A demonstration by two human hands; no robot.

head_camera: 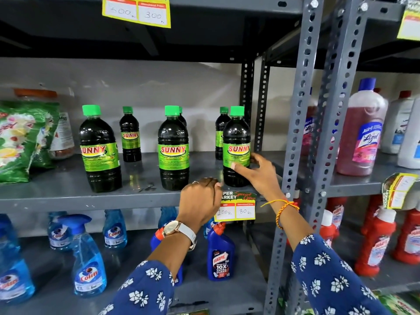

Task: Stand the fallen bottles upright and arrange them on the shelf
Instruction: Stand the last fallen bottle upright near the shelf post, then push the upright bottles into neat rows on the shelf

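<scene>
Several dark Sunny bottles with green caps and green labels stand upright on the grey middle shelf (68,197). Three are in front: a left bottle (100,148), a middle bottle (173,148) and a right bottle (236,135). Smaller-looking ones stand behind, such as a back bottle (130,135) and another back bottle (221,130). My right hand (256,171) wraps thumb and fingers around the lower label of the right front bottle. My left hand (200,201) hovers at the shelf's front edge, fingers curled, just left of that bottle's base, holding nothing.
A green packet (20,137) lies at the shelf's left end. A perforated grey upright (295,142) stands right of the held bottle. Blue spray bottles (88,264) and a Harpic bottle (220,255) fill the shelf below. A price tag (235,211) hangs on the shelf lip.
</scene>
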